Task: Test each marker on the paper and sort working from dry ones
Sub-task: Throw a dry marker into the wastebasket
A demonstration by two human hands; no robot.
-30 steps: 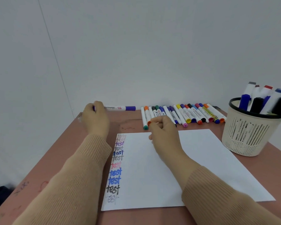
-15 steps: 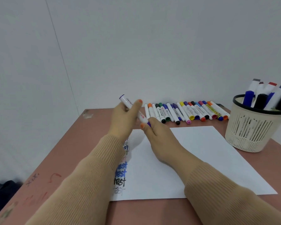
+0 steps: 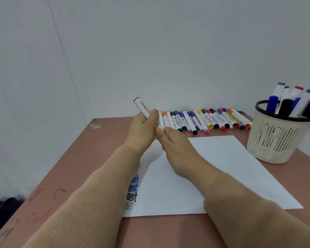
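Above the desk, the left hand grips a tilted white marker, the right hand pinches its lower end, hiding the cap, and the left sleeve covers most of the writing on the paper.

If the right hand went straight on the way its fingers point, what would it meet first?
The lower end of the marker that the left hand grips. The fingertips of the right hand seem to touch it, though depth is unclear. Whether they pinch it is hidden.
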